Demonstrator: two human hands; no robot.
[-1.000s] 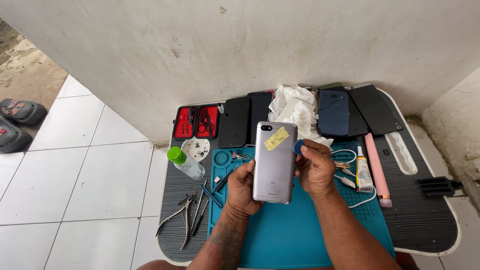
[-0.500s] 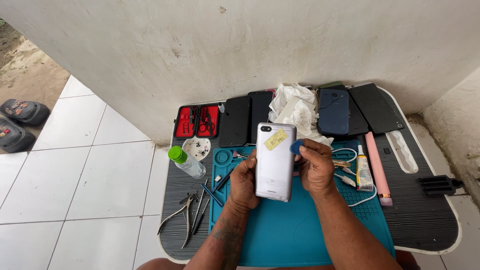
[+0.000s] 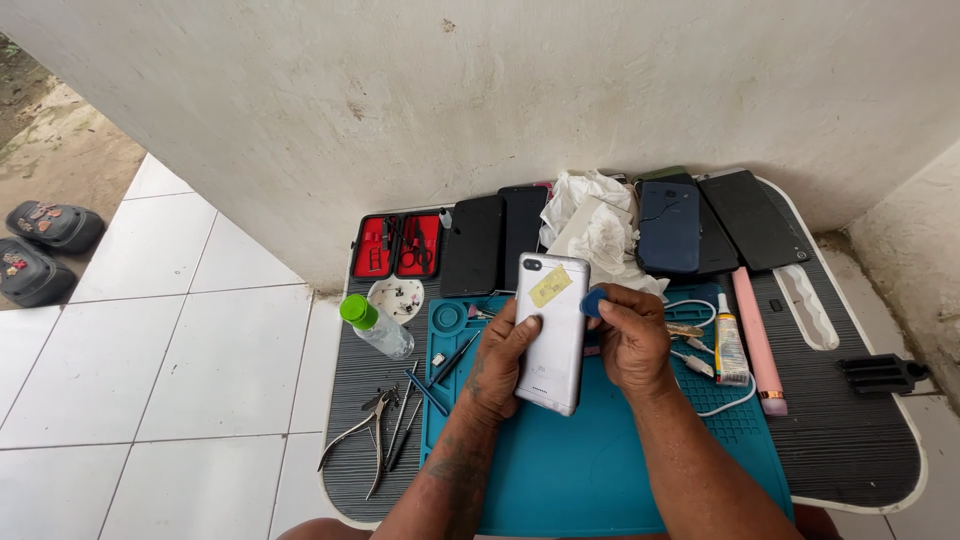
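Rough white plastered wall (image 3: 480, 110) behind, white tiled floor (image 3: 150, 360) to the left. Low table (image 3: 860, 440) with a dark ribbed top against the wall; teal work mat (image 3: 590, 470) laid on its near half.

Along the table's far edge: five dark phones or panels, two side by side (image 3: 495, 243) left of a heap of crumpled white tissue (image 3: 595, 225), three overlapping (image 3: 700, 225) right of it. One red-lined tool case (image 3: 400, 245), open, at the far left. One clear bottle with green cap (image 3: 375, 325) lying beside a small white dish (image 3: 396, 296). Pliers and thin tools (image 3: 385, 425) at the mat's left edge. One glue tube (image 3: 730, 350), one pink stick (image 3: 757, 340), one white cable (image 3: 700, 365) to the right. Two dark shoes (image 3: 40, 250) on the floor, far left.

Silver phone (image 3: 550, 332), back side up with a yellow sticker, held upright over the mat's far end, hiding the mat beneath. Left hand (image 3: 500, 355) wrapped around its left edge, fingers closed on it. Right hand (image 3: 630, 340) pinching a small blue pick (image 3: 593, 302) against the phone's upper right edge.

Against half a second ago: phone, hands and pick in nearly the same pose; table contents unmoved.
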